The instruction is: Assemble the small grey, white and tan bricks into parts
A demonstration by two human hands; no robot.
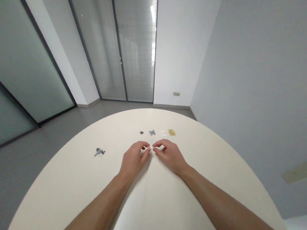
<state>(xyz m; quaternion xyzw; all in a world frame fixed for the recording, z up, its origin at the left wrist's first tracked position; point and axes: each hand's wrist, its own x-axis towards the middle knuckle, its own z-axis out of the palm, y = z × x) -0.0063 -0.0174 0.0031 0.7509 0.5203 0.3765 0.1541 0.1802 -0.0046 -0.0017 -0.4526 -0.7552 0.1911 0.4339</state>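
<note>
Both hands meet over the middle of the table. My left hand is closed in a pinch, thumb and forefinger pointing right. Facing it, my right hand pinches in the same way, with a narrow gap between the two sets of fingertips. Something tiny and pale may be at the fingertips, too small to name. Just beyond the hands lie, in a row, a small dark piece, grey flat pieces, white pieces and a yellowish-tan stack of pieces.
A loose pile of grey and dark pieces, with thin reddish bits at its near side, lies left of my hands. The round white table has its far edge beyond the row. Behind stand a glass partition and grey walls.
</note>
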